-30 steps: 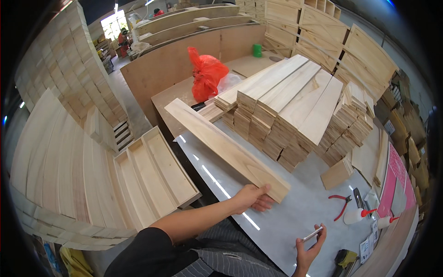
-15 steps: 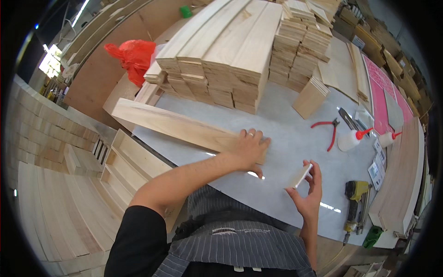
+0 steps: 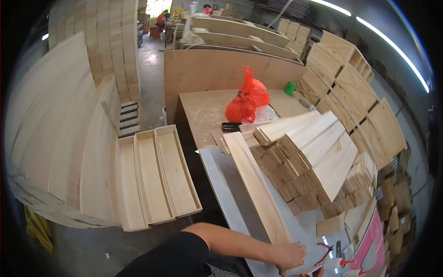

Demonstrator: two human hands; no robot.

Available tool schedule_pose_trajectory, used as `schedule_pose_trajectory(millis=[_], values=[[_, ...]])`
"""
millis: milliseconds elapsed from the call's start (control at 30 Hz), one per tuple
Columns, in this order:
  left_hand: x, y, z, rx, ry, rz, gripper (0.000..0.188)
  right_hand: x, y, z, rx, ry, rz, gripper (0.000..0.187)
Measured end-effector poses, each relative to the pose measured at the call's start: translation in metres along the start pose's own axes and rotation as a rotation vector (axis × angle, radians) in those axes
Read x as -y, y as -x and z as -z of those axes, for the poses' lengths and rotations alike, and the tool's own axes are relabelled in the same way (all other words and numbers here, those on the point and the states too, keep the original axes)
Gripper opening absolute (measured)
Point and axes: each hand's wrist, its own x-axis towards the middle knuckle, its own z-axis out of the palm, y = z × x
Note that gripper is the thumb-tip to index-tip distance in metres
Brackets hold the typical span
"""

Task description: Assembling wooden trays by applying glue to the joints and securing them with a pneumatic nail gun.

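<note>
A long pale wooden board (image 3: 256,184) lies at a slant on the grey-topped table (image 3: 213,168). My left hand (image 3: 290,257) is closed round its near end, the fingers over the far side and the thumb toward me. At the lower edge of the picture only part of my right hand (image 3: 318,273) shows. It pinches a small thin pale piece of wood (image 3: 309,271), mostly cut off by the frame. Just beyond that hand are red-handled pliers (image 3: 326,251) and a white squeeze bottle (image 3: 332,263) with a red tip.
Right of the long board stand stacked wooden slats (image 3: 284,171). Open wooden trays (image 3: 177,175) are left of the table, beside a tall pile of panels (image 3: 55,129). A red plastic bag (image 3: 249,99) and a green cup-like object (image 3: 290,88) sit on the brown far table (image 3: 203,115).
The view has swung left and up, so both hands now appear near the lower edge. My left hand stays on the board's end; my right keeps the small piece.
</note>
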Motion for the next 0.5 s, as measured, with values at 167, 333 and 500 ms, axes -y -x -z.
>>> schedule_pose_trajectory(millis=[167, 333, 500], values=[[0.017, -0.015, -0.039, -0.221, 0.076, -0.076, 0.042, 0.026, -0.003, -0.001, 0.031, 0.136, -0.076, 0.095], [0.015, -0.015, -0.048, -0.193, 0.058, -0.223, 0.046, 0.049, 0.002, -0.016, 0.020, 0.127, -0.135, 0.098], [0.002, -0.011, -0.048, -0.141, 0.058, -0.263, 0.054, 0.047, 0.021, -0.008, -0.043, 0.082, -0.203, 0.100]])
